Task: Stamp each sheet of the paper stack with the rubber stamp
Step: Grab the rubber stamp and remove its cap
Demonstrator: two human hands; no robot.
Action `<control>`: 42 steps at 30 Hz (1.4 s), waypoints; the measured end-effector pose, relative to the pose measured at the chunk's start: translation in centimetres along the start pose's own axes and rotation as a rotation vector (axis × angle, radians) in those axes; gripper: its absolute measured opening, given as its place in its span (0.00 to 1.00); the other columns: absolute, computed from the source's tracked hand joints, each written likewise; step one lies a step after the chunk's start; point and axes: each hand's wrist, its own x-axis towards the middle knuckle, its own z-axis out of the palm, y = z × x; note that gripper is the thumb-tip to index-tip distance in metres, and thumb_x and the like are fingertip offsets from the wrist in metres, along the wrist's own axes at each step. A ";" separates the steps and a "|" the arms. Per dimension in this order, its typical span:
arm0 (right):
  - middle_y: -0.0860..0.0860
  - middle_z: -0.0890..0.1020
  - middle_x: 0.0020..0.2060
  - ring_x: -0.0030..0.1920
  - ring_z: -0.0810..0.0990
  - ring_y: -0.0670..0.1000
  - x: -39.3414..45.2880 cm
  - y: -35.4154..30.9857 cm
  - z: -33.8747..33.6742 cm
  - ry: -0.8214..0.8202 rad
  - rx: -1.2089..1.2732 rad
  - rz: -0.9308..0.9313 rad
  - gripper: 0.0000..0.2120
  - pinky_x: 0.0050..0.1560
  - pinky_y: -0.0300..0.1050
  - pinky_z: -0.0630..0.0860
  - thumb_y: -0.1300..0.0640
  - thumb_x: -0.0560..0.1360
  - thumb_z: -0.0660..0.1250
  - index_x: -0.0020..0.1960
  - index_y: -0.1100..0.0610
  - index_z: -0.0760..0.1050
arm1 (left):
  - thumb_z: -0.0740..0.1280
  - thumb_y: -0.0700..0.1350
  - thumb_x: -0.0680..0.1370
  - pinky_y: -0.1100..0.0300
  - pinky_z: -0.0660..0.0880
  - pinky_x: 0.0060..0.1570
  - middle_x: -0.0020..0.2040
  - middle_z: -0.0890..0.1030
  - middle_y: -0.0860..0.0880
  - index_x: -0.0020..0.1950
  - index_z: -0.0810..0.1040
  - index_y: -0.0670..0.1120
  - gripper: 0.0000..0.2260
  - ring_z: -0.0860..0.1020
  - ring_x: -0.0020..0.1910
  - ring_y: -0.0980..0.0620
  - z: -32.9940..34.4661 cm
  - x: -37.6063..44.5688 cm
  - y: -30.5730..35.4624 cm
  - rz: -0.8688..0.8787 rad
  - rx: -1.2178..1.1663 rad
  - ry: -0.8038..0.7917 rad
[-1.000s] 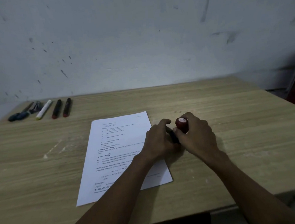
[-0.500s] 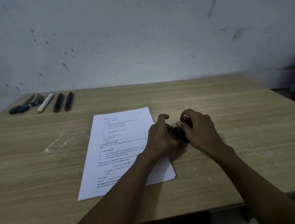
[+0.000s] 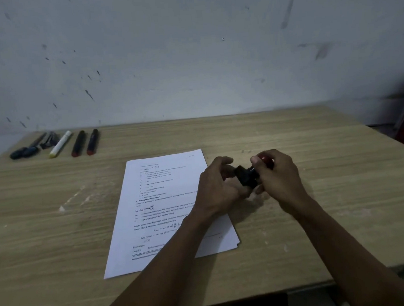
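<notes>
Stamp (image 3: 247, 177) lifted; two hands (image 3: 219, 187), one stack (image 3: 156, 204).

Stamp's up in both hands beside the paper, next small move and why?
Probably carry the stamp left and set it down on the top sheet. The right hand holds its red knob, the left hand steadies the black base, and it sits off the stack's right edge; no stamp mark shows.
</notes>
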 end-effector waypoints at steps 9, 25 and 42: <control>0.54 0.81 0.45 0.37 0.82 0.53 0.3 -1.9 1.0 -0.014 0.245 0.155 0.12 0.28 0.43 0.75 0.47 0.80 0.62 0.55 0.56 0.71 | 0.79 0.44 0.66 0.50 0.80 0.55 0.48 0.86 0.51 0.54 0.84 0.46 0.17 0.84 0.49 0.55 -1.7 0.2 1.5 0.064 -0.161 -0.020; 0.56 0.82 0.45 0.36 0.84 0.56 0.9 -1.3 0.2 0.046 0.299 0.190 0.13 0.27 0.44 0.73 0.49 0.80 0.63 0.55 0.59 0.71 | 0.82 0.41 0.60 0.53 0.81 0.48 0.48 0.83 0.48 0.61 0.78 0.48 0.31 0.83 0.45 0.51 -3.7 1.2 0.5 -0.023 -0.079 -0.019; 0.50 0.80 0.44 0.45 0.80 0.51 1.2 0.3 -1.6 0.236 0.126 0.103 0.10 0.48 0.57 0.81 0.48 0.77 0.67 0.51 0.54 0.72 | 0.67 0.64 0.72 0.39 0.41 0.73 0.71 0.69 0.48 0.62 0.70 0.48 0.27 0.46 0.79 0.48 1.5 2.9 -0.8 -0.062 0.693 -0.206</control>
